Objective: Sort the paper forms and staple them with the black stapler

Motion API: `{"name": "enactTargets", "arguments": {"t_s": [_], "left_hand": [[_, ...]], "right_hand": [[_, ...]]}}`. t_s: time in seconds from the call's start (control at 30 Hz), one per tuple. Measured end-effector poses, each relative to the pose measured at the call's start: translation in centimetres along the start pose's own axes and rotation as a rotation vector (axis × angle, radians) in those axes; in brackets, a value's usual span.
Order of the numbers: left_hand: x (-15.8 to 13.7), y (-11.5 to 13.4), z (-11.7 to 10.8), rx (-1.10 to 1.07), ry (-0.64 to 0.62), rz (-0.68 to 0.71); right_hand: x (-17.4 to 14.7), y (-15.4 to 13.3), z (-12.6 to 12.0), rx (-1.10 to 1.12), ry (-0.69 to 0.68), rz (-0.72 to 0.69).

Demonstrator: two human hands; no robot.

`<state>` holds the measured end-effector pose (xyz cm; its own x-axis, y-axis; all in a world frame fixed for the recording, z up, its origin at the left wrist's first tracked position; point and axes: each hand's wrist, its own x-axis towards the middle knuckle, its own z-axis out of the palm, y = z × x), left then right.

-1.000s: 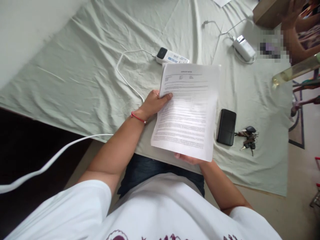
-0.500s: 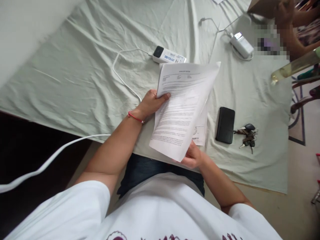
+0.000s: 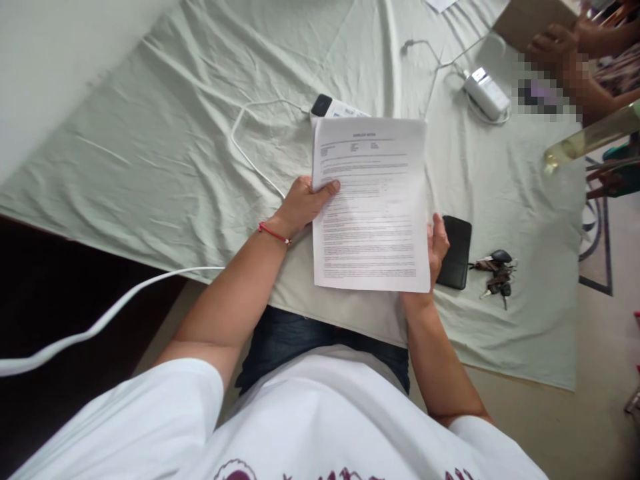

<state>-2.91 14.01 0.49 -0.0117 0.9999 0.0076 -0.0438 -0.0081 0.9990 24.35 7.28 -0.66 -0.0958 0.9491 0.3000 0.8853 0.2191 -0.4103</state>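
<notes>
A thin stack of printed papers (image 3: 371, 207) faces up in front of me, over the table's near edge. My left hand (image 3: 309, 201), with a red bracelet at the wrist, grips its left edge with the thumb on top and the other fingers underneath. At the lower right edge, my right hand (image 3: 437, 250) supports the stack from behind. Part of that hand shows past the paper's side, while the rest is hidden under it. Just beyond the top edge lies a white device with a black end (image 3: 323, 105), partly covered by the papers.
Right of my right hand are a black phone or wallet (image 3: 457, 253) and a bunch of keys (image 3: 499, 270). Farther back lie a white adapter (image 3: 487, 95) with its cord and a clear bottle (image 3: 575, 140). Another person's hands (image 3: 555, 50) hold a brown box (image 3: 533, 23) at upper right.
The stack's lifted, curled right side has come down flat, covering the sheet seen beneath. My right hand has moved up from the bottom corner to the right edge. My left hand keeps its grip.
</notes>
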Motion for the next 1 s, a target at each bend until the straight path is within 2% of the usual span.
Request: {"name": "enactTargets", "arguments": {"t_s": [0.1, 0.33, 0.83, 1.0], "left_hand": [[0.0, 0.0, 0.0, -0.001, 0.004, 0.007], [-0.1, 0.1, 0.0, -0.027, 0.003, -0.006], [0.0, 0.1, 0.0, -0.035, 0.005, 0.000], [0.1, -0.1, -0.1, -0.026, 0.016, -0.013]], "right_hand": [[0.3, 0.1, -0.2, -0.066, 0.097, 0.041], [0.1, 0.1, -0.2, -0.132, 0.088, 0.091], [-0.1, 0.4, 0.5, -0.133, 0.283, -0.093], [-0.1, -0.5, -0.4, -0.091, 0.193, -0.037]]}}
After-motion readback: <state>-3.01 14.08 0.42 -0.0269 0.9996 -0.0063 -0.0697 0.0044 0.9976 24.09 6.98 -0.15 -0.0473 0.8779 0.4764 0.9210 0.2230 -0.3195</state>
